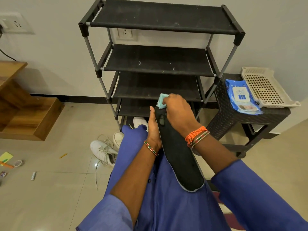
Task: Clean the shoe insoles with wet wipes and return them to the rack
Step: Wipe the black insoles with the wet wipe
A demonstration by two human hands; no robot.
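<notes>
A pale tiled floor [58, 189] is seen, on which a black shoe rack [158, 64] with fabric shelves is stood against the wall. White sneakers [104, 151] with loose laces are laid on the tiles beside the rack's foot. Small scraps, a roll of tape [18, 163] and a yellow card [5, 157] are scattered at the left. At the right a dark woven stool [233, 117] is placed, and on it a blue wet wipes pack [241, 97] and a cream plastic tray [266, 88] are laid side by side, touching.
</notes>
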